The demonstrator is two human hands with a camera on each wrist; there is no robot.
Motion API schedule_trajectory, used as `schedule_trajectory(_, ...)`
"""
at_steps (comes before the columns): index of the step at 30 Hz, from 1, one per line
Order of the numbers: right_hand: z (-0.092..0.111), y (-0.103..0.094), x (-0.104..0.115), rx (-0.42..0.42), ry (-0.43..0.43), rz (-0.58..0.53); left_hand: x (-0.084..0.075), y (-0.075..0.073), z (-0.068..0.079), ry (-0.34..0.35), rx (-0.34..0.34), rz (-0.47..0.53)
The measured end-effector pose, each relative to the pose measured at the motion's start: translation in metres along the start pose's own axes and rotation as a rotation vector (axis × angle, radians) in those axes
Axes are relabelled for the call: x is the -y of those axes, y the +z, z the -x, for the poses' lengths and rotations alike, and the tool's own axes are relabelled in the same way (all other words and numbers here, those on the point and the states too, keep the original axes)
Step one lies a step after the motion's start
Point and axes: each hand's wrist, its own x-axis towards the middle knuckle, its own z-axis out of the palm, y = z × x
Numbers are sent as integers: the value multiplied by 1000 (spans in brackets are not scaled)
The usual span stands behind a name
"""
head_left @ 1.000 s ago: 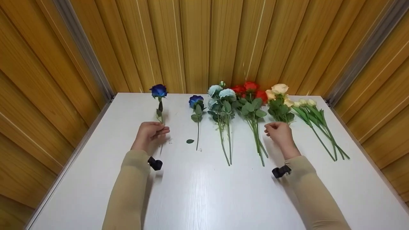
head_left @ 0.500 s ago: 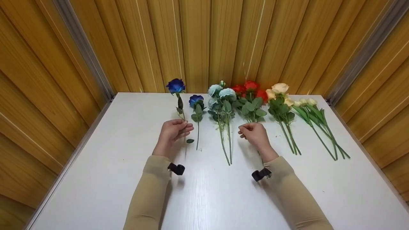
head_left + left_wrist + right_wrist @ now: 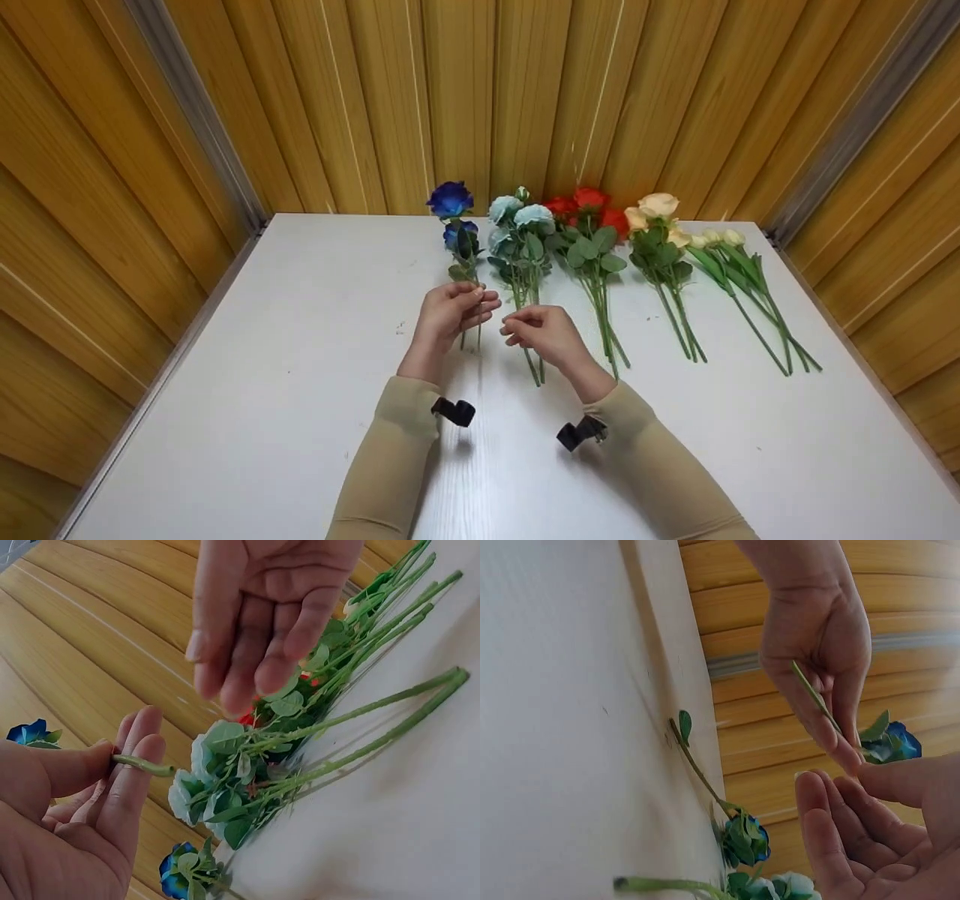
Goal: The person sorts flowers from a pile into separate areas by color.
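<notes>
My left hand point(image 3: 452, 311) pinches the green stem of a blue rose point(image 3: 451, 199) between thumb and fingers, holding it above the table. In the left wrist view, the cut end of that stem point(image 3: 154, 766) sticks out past the fingers. A second blue rose point(image 3: 746, 840) lies on the table just below the held one, partly hidden in the head view. My right hand point(image 3: 546, 330) is close to the left one, over the stems of the pale blue flowers point(image 3: 534, 217). Its fingers are loosely bent with nothing between them.
Right of the pale blue flowers lie red roses point(image 3: 590, 199), peach roses point(image 3: 658, 205) and white tulips point(image 3: 731, 238), stems towards me. A loose leaf point(image 3: 685, 726) is beside the lying blue rose's stem. Wood-patterned walls point(image 3: 457, 97) enclose the white table point(image 3: 300, 330).
My left hand has carried the blue rose rightwards, from the table's left part to above the lying blue rose. My right hand has moved left, from the peach roses to the pale blue flowers' stems.
</notes>
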Motion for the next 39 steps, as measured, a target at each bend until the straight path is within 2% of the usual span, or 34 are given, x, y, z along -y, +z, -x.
schedule_trajectory(4, 4, 12, -2, 109, 26, -90, 6, 8, 2, 11, 14, 13)
schedule_trajectory(7, 6, 20, -5, 132, 42, -178, 10, 11, 3, 34, 12, 13)
schedule_trajectory(14, 2, 31, -13, 53, 73, -308, 18, 17, 2, 82, 25, 15)
schedule_trajectory(21, -3, 35, -19, -2, 53, -307, 22, 15, -1, 75, 7, 2)
schedule_trajectory(29, -15, 45, -17, -22, 46, -300, 20, 6, -7, 58, -70, -25)
schedule_trajectory(39, -33, 56, -13, -107, 112, -330, 5, -9, -9, 63, -182, -22)
